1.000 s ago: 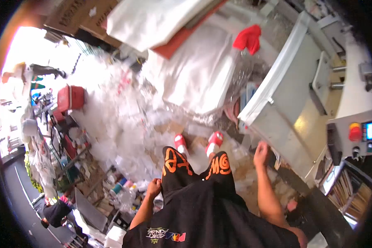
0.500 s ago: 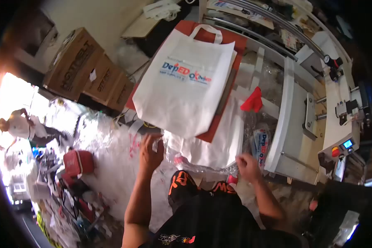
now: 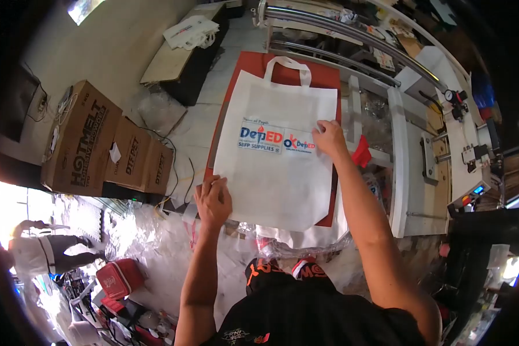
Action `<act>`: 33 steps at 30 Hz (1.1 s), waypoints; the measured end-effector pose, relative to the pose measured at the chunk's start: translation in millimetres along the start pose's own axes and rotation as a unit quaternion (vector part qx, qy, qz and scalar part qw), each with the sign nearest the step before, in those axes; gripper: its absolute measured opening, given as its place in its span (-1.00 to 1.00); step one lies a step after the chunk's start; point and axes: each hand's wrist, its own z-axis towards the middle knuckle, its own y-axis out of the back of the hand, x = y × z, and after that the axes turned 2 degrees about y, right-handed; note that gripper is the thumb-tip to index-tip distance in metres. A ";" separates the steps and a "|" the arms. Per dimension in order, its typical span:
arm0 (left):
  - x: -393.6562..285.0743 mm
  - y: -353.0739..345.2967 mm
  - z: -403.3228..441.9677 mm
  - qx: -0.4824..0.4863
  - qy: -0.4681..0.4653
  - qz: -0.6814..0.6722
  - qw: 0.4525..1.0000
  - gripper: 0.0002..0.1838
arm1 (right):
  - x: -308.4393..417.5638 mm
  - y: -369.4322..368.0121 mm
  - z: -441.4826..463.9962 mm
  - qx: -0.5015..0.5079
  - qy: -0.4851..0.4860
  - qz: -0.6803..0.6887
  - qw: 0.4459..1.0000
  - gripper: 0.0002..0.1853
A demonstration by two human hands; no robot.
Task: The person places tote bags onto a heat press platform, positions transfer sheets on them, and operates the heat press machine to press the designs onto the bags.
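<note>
A white tote bag (image 3: pixel 271 199) with two loop handles lies flat on a red-brown platen (image 3: pixel 245 64). Printed across its front is a blue and red DepED logo (image 3: pixel 262 136), set in a faint greyish rectangle. My right hand (image 3: pixel 332 140) rests at the right end of this print, thumb and fingers pinched together; what is between them, if anything, is too small to make out. At the bag's lower left edge, my left hand (image 3: pixel 213 203) has its fingers curled in, and whatever they may grip is hidden.
To the right stands a white-framed machine (image 3: pixel 399 167) with metal rollers, a gauge and a small display. A red cloth (image 3: pixel 361 153) lies beside the platen. Cardboard boxes (image 3: pixel 81 141) are stacked at left, near loose cables. Another person (image 3: pixel 49 252) is at far left.
My right hand has moved up from below the platen onto the print. My left hand has come to the bag's left edge. The camera view has shifted.
</note>
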 end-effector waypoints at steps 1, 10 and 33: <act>0.4 0.5 0.4 0.002 0.005 -0.004 1.000 -0.75 | 1.4 1.5 -1.8 0.017 -0.012 0.012 1.000 -0.69; 16.6 6.4 3.5 0.012 -0.011 -0.076 0.997 -0.73 | 81.3 -7.6 -46.0 -0.106 0.096 0.039 0.989 -0.90; 38.2 5.4 39.5 0.116 0.104 -0.148 0.977 -0.68 | 33.4 73.7 -192.9 0.044 -0.061 0.146 0.986 -0.81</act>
